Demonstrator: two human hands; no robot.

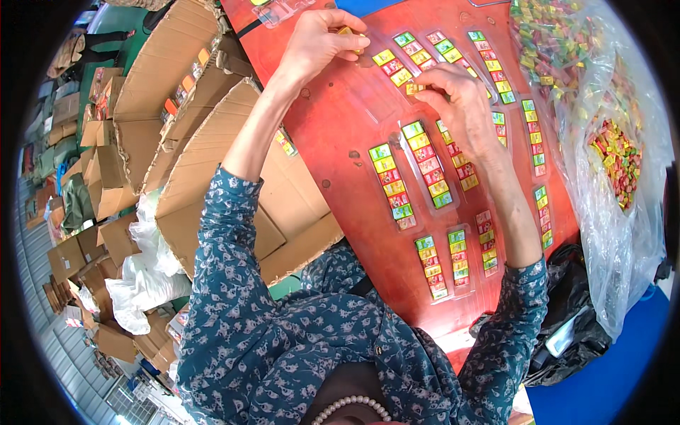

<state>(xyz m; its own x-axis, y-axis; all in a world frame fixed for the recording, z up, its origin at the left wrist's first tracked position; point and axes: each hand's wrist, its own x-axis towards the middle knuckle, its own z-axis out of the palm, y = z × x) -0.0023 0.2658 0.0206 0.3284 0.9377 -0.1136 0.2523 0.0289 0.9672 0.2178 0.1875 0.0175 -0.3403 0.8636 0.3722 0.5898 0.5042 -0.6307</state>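
Observation:
My left hand is raised over the far part of the red table, its fingers closed on a small yellow wrapped piece. My right hand reaches over the clear plastic trays, thumb and fingertips pinching another small yellow piece at the near end of a partly filled row. Just left of it lies a clear tray with bare slots. Nearer to me are filled rows of red, yellow and green pieces, such as one row and another row.
At the right a big clear plastic bag holds a heap of loose wrapped pieces. A black plastic bag sits below it. Open cardboard boxes stand against the table's left edge. White plastic sacks lie farther left.

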